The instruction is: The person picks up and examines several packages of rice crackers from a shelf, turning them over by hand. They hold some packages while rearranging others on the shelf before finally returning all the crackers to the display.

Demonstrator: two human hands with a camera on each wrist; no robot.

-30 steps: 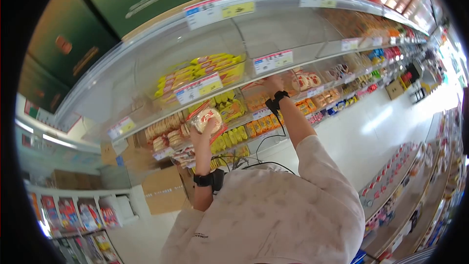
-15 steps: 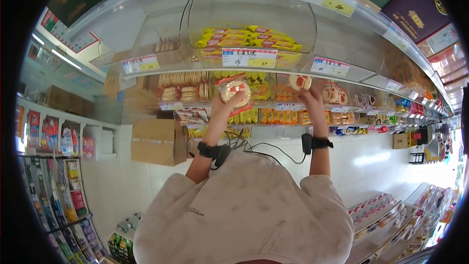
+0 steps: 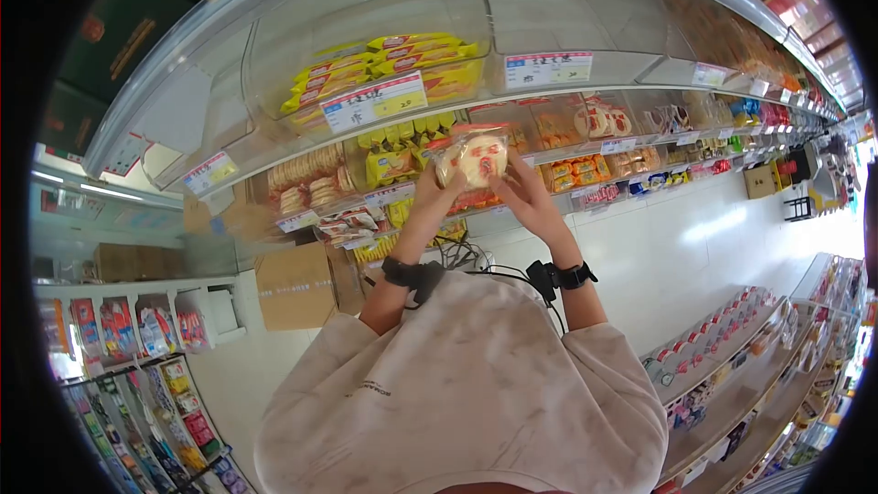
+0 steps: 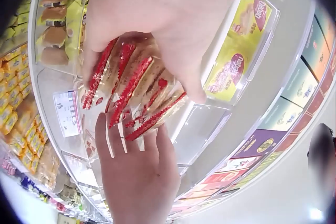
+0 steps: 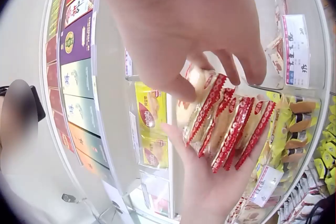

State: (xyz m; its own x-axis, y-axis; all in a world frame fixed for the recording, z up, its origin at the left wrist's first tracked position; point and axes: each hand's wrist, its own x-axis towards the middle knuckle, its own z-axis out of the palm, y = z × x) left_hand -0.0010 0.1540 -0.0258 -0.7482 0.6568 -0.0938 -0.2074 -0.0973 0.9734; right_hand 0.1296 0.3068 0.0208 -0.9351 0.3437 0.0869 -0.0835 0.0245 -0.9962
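Several round, pale crackers in clear packets with red seams (image 3: 482, 160) stand together in a stack in front of the shelf. My left hand (image 3: 430, 199) grips the stack from the left; in the left wrist view its thumb and fingers reach round the cracker packets (image 4: 131, 90). From the right, my right hand (image 3: 532, 201) pinches the packets near one end. In the right wrist view its thumb lies against the outermost wrapper of the stack (image 5: 231, 124), and its fingertips (image 5: 255, 71) are bent over the packet ends. Both wrists carry black straps with small devices.
Yellow wafer packs (image 3: 380, 69) fill a clear bin on the upper shelf, with price labels (image 3: 373, 101) along the edge. Lower bins hold stacked crackers (image 3: 306, 181) and orange packs (image 3: 572, 169). A cardboard box (image 3: 297, 288) stands on the floor to the left. Cables hang near my waist.
My right hand first reached into the lower shelf, then came out holding a cracker packet. It has now moved left to meet the packets in my left hand, which has shifted toward the middle.
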